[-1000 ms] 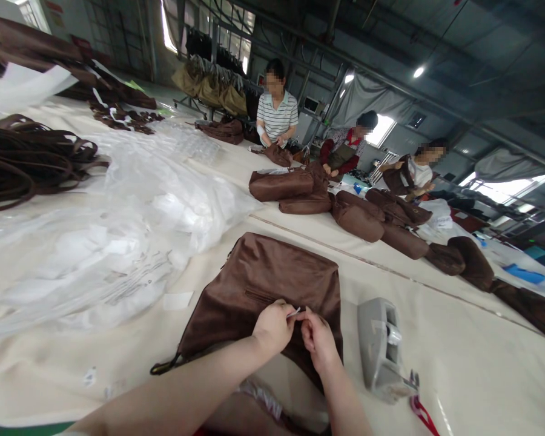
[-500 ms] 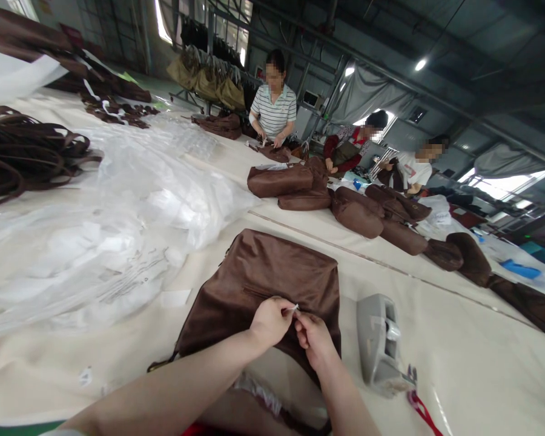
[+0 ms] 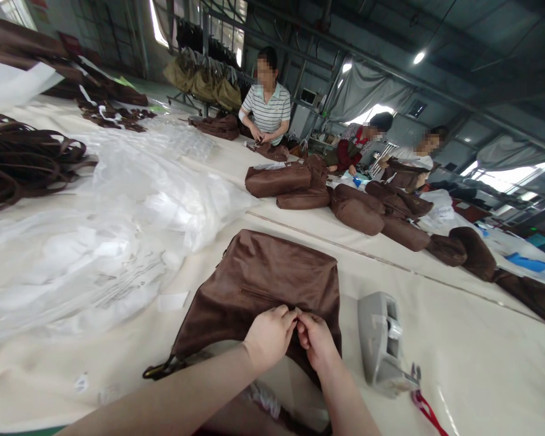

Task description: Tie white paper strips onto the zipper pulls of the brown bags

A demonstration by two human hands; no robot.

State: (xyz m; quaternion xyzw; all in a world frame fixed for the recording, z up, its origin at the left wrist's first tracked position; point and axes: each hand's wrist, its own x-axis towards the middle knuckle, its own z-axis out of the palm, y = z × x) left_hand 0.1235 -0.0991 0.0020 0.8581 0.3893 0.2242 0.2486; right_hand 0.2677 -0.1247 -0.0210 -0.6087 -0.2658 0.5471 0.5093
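Note:
A brown bag (image 3: 281, 266) lies flat on the pale table, its zipped slit facing up and its strap towards me. Over the bag's near edge, my left hand (image 3: 272, 336) is closed, its fingertips pinched together. My right hand (image 3: 315, 339) meets it there, also closed, thumb and forefinger touching the left fingertips. What the two hands pinch between them is hidden by the fingers. Plastic wrap (image 3: 266, 399) covers part of the strap below my hands.
Right of the bag stands a grey tape dispenser (image 3: 376, 345), beside a red ribbon (image 3: 429, 415). Clear plastic bags (image 3: 131, 236) and brown straps (image 3: 22, 157) spread over the left. Stuffed brown bags (image 3: 354, 209) line the far side, where several people work.
The small white piece that showed between my fingertips is now out of sight. My left hand has turned further over at the same spot. Across the table, the people have shifted their hands.

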